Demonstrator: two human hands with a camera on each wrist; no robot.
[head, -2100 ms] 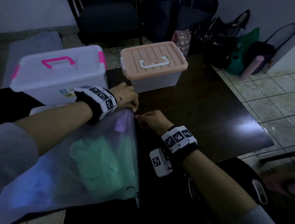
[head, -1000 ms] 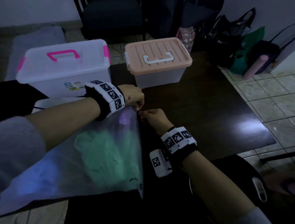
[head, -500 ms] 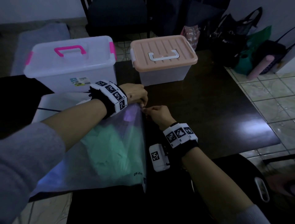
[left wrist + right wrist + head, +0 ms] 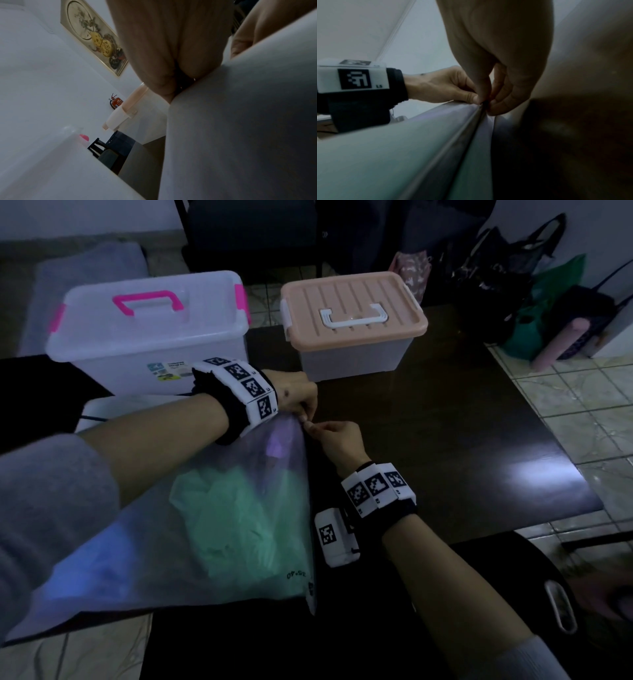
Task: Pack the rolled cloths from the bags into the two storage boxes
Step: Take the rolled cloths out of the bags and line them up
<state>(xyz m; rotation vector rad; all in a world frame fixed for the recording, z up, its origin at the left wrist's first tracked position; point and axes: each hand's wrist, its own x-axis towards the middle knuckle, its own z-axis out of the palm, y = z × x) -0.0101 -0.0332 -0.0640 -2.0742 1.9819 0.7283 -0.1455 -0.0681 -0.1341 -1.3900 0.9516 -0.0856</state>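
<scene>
A large frosted zip bag (image 4: pixel 178 525) lies on the dark table (image 4: pixel 445 440), with green (image 4: pixel 236 518), purple (image 4: pixel 279 446) and blue (image 4: pixel 102 563) cloths showing through it. My left hand (image 4: pixel 296 400) pinches the bag's far corner by its zip strip. My right hand (image 4: pixel 337 436) pinches the same corner from the other side; the right wrist view shows the fingertips (image 4: pixel 494 105) meeting at the strip's end (image 4: pixel 483 104). Two shut storage boxes stand behind: a clear one with pink handle (image 4: pixel 147 326) and one with a peach lid (image 4: pixel 352 313).
Dark bags (image 4: pixel 507 285), a green bag (image 4: pixel 548 302) and a pink roll (image 4: pixel 561 342) sit on the tiled floor at the right. A dark chair (image 4: pixel 250 237) stands behind the boxes. The table's right edge (image 4: pixel 561 446) is near.
Both hands have stayed pinched on the bag's far corner. The view has drifted a little, so boxes and hands sit slightly further right in the picture.
</scene>
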